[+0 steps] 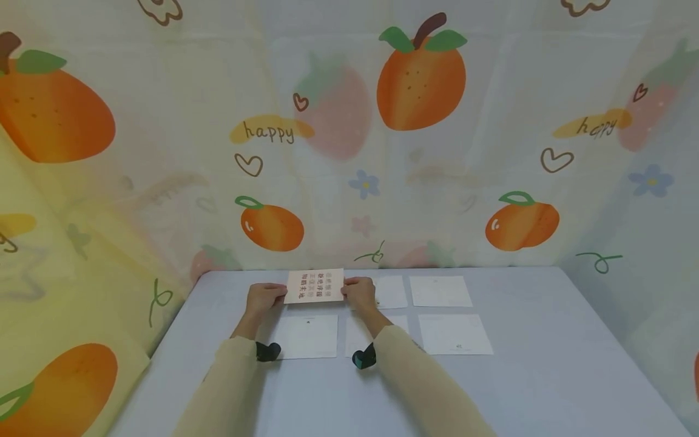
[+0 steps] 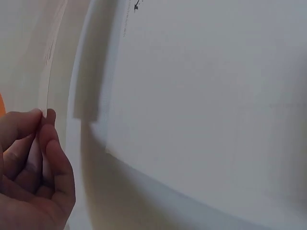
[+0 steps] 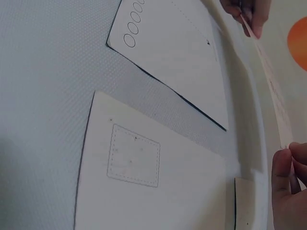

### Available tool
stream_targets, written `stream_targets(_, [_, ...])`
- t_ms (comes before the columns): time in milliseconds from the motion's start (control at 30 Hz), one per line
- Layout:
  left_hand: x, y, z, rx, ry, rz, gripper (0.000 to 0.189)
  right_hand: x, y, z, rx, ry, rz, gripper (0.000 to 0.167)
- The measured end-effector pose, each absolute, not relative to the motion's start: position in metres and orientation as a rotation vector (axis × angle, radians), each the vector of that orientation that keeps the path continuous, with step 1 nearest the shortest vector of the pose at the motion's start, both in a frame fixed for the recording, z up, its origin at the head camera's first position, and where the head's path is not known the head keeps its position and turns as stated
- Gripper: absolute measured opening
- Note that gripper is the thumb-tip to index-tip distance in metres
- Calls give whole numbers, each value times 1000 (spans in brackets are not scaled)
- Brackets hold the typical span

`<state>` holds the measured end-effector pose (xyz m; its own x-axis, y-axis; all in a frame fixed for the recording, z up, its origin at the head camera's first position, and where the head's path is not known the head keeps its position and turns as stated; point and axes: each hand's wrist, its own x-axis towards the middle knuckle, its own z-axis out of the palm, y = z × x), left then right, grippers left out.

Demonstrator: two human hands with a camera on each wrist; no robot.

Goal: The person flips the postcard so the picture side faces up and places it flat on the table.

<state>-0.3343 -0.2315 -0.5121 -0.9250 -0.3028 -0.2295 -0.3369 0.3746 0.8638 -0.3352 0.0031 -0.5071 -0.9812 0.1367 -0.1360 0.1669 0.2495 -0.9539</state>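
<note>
Between both hands a postcard (image 1: 315, 286) with columns of printed Chinese characters is held up above the back left of the table. My left hand (image 1: 264, 297) pinches its left edge between thumb and fingers. The right edge is pinched by my right hand (image 1: 360, 292). From the left wrist view the held postcard (image 2: 53, 57) appears nearly edge-on. Below it lies a white postcard (image 1: 306, 337), front left. In the right wrist view one postcard (image 3: 172, 57) shows a row of printed circles, and another postcard (image 3: 153, 206) a dashed stamp box.
Several more white postcards lie in two rows: one at back middle (image 1: 392, 290), one at back right (image 1: 441, 291), one at front right (image 1: 455, 334). My right forearm partly covers the front middle one (image 1: 357, 331). A fruit-patterned curtain (image 1: 338, 182) hangs behind the white table (image 1: 535, 376).
</note>
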Motion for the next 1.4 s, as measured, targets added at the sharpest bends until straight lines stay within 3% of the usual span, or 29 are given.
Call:
stream_targets(267, [-331,-223,-510,-673,2661,1519,26,-333,-5,-511,256,2566,-1760,34])
stream_targets(900, [-325,-217,-513,-638,2813,1255,18,-320,-10,-510,149,2747,-1398,15])
stream_targets(1400, [-327,-216,-512,-681,2845,1222,19,-327,-8,-506,21,2716,-1307,23])
